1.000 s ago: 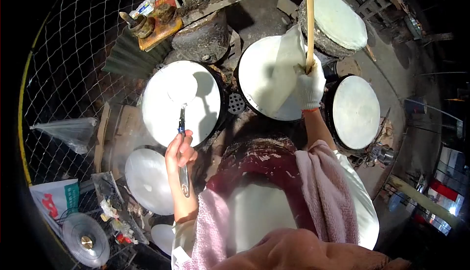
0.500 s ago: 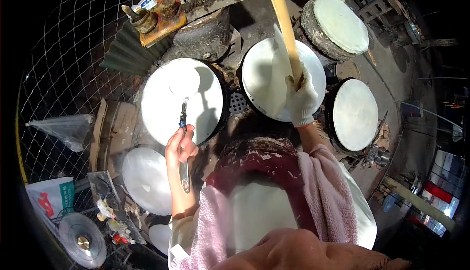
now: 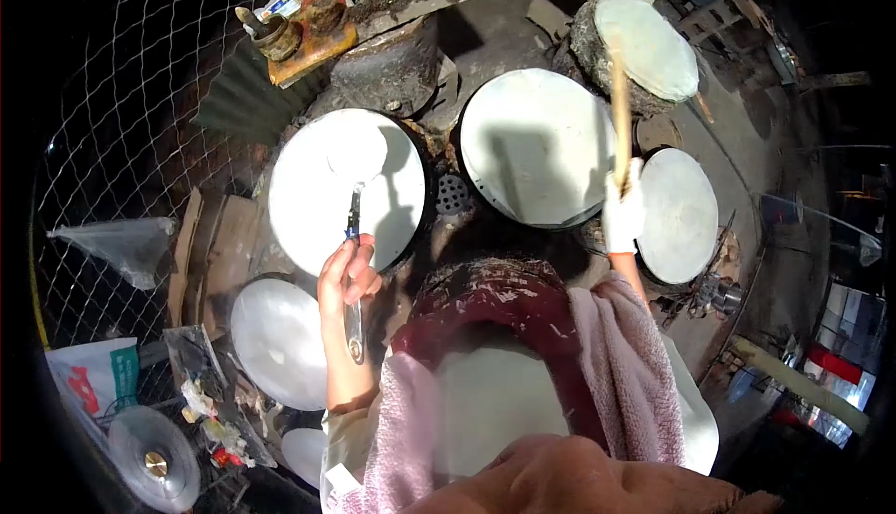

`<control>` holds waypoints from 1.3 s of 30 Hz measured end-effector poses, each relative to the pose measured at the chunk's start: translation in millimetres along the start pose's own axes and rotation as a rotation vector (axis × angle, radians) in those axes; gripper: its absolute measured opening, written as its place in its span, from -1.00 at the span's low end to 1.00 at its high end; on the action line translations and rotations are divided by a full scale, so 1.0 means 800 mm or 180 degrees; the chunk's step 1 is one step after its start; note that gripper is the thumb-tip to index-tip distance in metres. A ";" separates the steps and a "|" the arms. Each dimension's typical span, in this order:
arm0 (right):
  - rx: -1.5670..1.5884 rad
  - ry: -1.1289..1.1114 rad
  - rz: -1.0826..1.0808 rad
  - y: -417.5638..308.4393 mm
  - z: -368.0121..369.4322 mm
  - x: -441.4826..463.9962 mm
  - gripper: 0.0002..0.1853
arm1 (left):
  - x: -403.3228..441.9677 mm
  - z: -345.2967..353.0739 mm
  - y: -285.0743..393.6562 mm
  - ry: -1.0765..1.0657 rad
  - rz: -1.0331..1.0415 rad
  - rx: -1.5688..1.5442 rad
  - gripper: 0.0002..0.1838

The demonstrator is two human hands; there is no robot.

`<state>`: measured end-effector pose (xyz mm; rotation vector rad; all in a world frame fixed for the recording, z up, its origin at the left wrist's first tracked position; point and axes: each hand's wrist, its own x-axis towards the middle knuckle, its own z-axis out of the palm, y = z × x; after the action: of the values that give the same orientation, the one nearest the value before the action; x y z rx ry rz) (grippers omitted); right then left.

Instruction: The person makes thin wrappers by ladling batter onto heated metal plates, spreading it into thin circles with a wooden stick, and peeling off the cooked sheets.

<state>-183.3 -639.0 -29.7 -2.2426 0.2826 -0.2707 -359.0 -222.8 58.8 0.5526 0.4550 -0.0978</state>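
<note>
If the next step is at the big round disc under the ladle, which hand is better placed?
Probably left: the left hand holds the ladle over that disc. The gloved right hand, with a wooden stick, is farther away.

The bare left hand [image 3: 349,273] is held forward of the body, its grip closed, with the fingers curled and their tips turned toward the right side. The bare left forearm [image 3: 349,355] is extended forward from below, in line with the wrist, and is lit brightly along its outer side. The right hand, covered by a white knitted glove [image 3: 623,211], is reached out farther forward and well apart from the left. Its fingers are folded into a closed grip, though they are blurred. The bare right forearm [image 3: 631,274] is exposed only briefly below the glove's orange-red cuff edge [image 3: 620,254].
</note>
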 end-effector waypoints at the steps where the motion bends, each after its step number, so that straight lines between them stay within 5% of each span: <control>1: -0.0835 -0.0354 0.0178 0.000 0.003 -0.014 -0.32 | 0.000 0.000 -0.001 -0.0045 -0.0003 -0.0022 -0.69; 2: -0.1671 -0.0713 0.0359 0.005 0.006 -0.026 -0.36 | 0.001 0.001 -0.003 -0.0088 -0.0006 -0.0047 -0.69; 3: -0.1856 -0.0617 -0.0175 0.018 0.018 -0.041 -0.44 | 0.001 0.003 -0.004 -0.0083 -0.0017 -0.0081 -0.69; 11: -0.1875 -0.0865 -0.0476 0.075 0.041 -0.030 -0.62 | 0.004 0.005 -0.013 -0.0211 -0.0097 -0.0352 -0.68; 14: -0.1555 -0.1033 -0.0463 0.089 0.039 -0.043 -0.48 | 0.007 0.012 -0.018 -0.0215 -0.0096 -0.0300 -0.69; 19: -0.1158 -0.1705 0.0402 0.043 -0.026 -0.101 -0.49 | 0.009 0.028 -0.031 -0.0260 -0.0027 -0.0409 -0.69; 22: 0.1293 -0.1380 0.0150 0.113 -0.040 -0.110 -0.38 | 0.008 0.040 -0.046 -0.0330 0.0028 -0.0507 -0.63; 26: 0.1085 -0.0503 0.0451 0.183 -0.089 -0.054 -0.31 | -0.006 0.073 -0.063 -0.0360 0.0153 -0.0298 -0.68; 28: 0.2099 -0.0688 0.0965 0.159 -0.124 -0.020 -0.35 | -0.030 0.102 -0.058 0.0419 0.0402 -0.0174 -0.65; 30: 0.1778 -0.0395 0.0842 0.225 -0.113 0.005 -0.45 | -0.046 0.102 -0.051 -0.1518 0.0054 -0.1790 -0.60; 31: 0.1925 -0.0375 0.0906 0.251 -0.106 0.017 -0.48 | -0.047 0.105 -0.051 -0.1820 0.0342 -0.1453 -0.57; 32: 0.2070 -0.0362 0.0963 0.271 -0.104 0.030 -0.50 | -0.052 0.125 -0.064 -0.0328 0.1777 -0.0809 -0.56; 33: 0.1347 -0.0308 0.0629 0.275 -0.102 0.043 -0.58 | -0.058 0.146 -0.076 0.1811 0.2427 0.0317 -0.55; 36: 0.1162 -0.0965 0.0264 0.277 -0.100 0.078 -0.60 | -0.072 0.139 -0.070 -0.0533 0.1117 -0.0742 -0.53; 39: 0.0958 -0.1490 0.0604 0.237 -0.112 0.117 -0.62 | -0.079 0.154 -0.105 -0.0506 0.0547 -0.1678 -0.57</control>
<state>-141.5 -849.5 -111.1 -1.8971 0.1849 0.2947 -384.9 -361.0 138.8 0.0623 0.2602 0.1407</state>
